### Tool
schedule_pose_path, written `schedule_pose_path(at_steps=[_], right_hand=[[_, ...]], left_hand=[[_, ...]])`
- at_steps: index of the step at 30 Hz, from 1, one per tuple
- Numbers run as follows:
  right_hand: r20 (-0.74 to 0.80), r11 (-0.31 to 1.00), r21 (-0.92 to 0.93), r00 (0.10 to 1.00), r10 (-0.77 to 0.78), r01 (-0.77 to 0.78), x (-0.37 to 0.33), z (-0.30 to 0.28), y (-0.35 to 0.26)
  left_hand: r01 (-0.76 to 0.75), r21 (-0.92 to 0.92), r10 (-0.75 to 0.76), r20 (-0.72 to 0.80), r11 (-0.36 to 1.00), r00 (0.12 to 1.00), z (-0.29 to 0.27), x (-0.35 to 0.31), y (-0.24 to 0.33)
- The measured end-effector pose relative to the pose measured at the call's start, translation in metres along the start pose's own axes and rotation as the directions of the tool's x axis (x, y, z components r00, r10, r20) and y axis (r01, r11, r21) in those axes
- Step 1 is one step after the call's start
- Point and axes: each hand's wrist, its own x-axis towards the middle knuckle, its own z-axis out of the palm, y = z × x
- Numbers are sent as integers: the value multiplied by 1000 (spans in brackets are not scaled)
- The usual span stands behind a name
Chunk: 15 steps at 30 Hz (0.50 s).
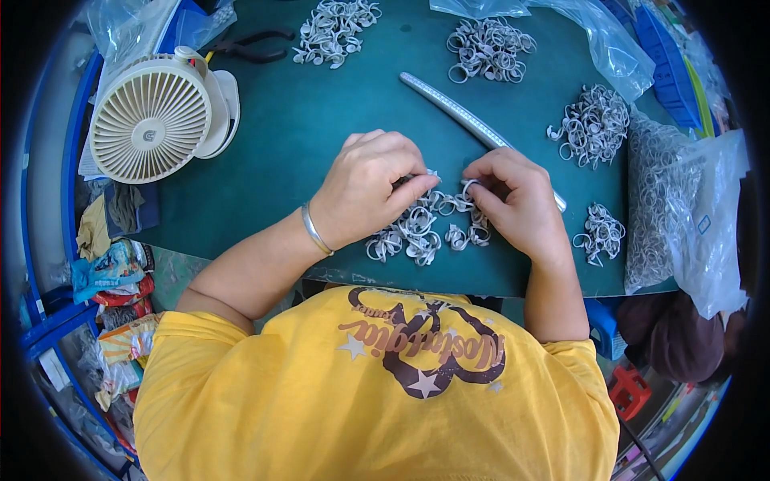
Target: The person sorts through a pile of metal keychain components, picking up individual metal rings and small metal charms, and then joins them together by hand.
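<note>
A: What's listed nearest?
B: Ring pile (421, 232), one, loose: pale silvery grey, matt, narrow bands, several with flat rounded tops, tumbled at all angles. Location: near edge of the green tabletop (277, 120), below and between the hands.

A: And the hands?
B: Left hand (370, 180): forearm slanting in from lower left, back uppermost, metal bangle (315, 231) at the wrist. Its fingers are curled, thumb and forefinger pinched on a small pale piece (433, 174), shape mostly hidden. Right hand (517, 200): forearm rising steeply, wrist bent inward, fingers hooked leftward, thumb and forefinger closed on a single ring (468, 185). Fingertips face each other, near but apart.

A: Farther off?
B: Small ring heap (601, 234), to the right. Tapered silvery rod (453, 107), one, lying aslant, partly hidden by the right hand. Larger ring heap (595, 124), right, beyond the small one. Two far heaps, centre (491, 50) and left (335, 30), also pale grey.
</note>
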Motion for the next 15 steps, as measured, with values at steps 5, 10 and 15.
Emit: schedule_pose_path(at_steps=[5,10,15], right_hand=[[-187,953,63,941,-282,298,0,18,-6],[-304,919,158,904,-301,360,5,23,-1],[-165,937,183,949,-269,297,4,15,1]], left_hand=[[-69,-109,61,-76,992,995,-3,5,10],[-109,-233,75,-149,966,986,3,3,9],[-155,-258,111,-177,954,978,0,3,6]])
